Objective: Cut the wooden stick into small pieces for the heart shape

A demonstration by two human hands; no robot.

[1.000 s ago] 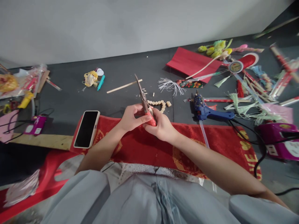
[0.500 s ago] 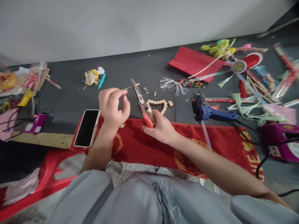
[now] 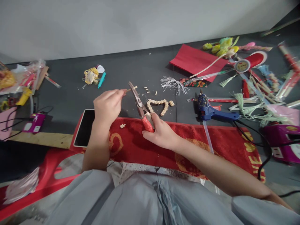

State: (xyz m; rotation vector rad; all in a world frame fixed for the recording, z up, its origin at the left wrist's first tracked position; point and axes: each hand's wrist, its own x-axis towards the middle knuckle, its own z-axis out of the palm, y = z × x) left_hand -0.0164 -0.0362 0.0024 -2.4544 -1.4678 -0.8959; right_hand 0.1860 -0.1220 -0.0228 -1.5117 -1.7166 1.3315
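Observation:
My right hand (image 3: pixel 159 133) grips the red handles of a pair of cutters (image 3: pixel 140 107), whose open blades point up and left. My left hand (image 3: pixel 107 105) pinches a thin wooden stick (image 3: pixel 131 89) and holds its end between the blades. A heart shape made of short wooden pieces (image 3: pixel 158 105) lies just right of the cutters. Small cut pieces (image 3: pixel 147 90) are scattered behind it, and one piece (image 3: pixel 122 126) lies on the red mat (image 3: pixel 201 147) under my hands.
A phone (image 3: pixel 84 127) lies partly under my left forearm. A blue glue gun (image 3: pixel 212 112) rests right of the heart. Red paper (image 3: pixel 195 61), tassels, sticks and a purple device (image 3: pixel 283 139) crowd the right. Bags and a yellow bundle (image 3: pixel 91 76) sit left.
My left hand left the cutter handles, picked up the thin stick and brought it to the blades. The cutters tilted left and their blades opened.

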